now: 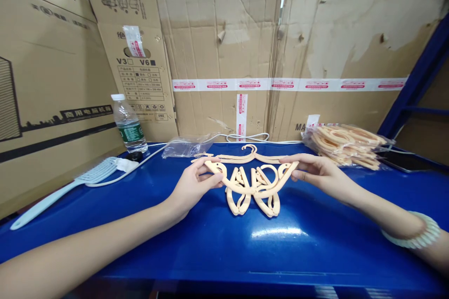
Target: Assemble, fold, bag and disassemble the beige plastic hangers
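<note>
My left hand (pixel 191 187) pinches one end of a cream plastic folding hanger (pixel 270 192) between thumb and fingers. Its other end is gripped by my right hand (pixel 322 174). The hanger is bent in a shallow V, its middle dipping toward me. Just under and behind it, folded hangers (pixel 233 202) of the same kind lie on the table, partly hidden. Farther back, spread-out hangers (pixel 268 158) rest flat with a hook pointing away.
A blue table (pixel 196 252) backs onto cardboard. Left stand a water bottle (pixel 129 126) and a pale hairbrush (pixel 70 191) beside a white cable. A clear plastic bag (pixel 187 148) lies behind. Bagged hangers (pixel 345 145) and a dark flat device (pixel 403 161) are at right.
</note>
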Tool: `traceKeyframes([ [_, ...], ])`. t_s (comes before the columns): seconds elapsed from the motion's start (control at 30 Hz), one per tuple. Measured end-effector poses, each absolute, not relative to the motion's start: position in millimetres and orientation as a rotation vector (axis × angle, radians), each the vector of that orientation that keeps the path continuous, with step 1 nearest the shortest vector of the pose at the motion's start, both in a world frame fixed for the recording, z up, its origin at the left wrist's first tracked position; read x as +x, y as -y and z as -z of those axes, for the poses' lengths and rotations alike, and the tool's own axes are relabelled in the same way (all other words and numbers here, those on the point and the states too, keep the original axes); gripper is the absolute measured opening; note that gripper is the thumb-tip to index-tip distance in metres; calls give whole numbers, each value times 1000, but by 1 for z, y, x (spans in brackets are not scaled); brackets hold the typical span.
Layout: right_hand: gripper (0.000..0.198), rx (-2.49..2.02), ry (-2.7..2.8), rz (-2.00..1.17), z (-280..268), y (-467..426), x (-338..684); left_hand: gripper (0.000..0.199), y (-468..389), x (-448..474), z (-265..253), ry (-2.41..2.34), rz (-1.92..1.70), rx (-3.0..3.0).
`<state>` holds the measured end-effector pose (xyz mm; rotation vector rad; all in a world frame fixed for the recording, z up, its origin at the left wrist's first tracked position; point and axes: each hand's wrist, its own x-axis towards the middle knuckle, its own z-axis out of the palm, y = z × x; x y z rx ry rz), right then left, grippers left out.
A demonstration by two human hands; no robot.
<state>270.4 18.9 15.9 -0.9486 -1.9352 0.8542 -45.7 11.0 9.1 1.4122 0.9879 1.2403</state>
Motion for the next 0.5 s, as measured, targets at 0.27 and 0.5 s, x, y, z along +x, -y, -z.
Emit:
traceKeyframes([
  [0.27,50,-896,1699,-1019,-13,-12,253,40,-10,-44,-8,-973,-1209,1443],
  [0.5,32,-794,1718,-1235,-10,-4,243,35,-2,-39,-11,-946,-1220,1423],
])
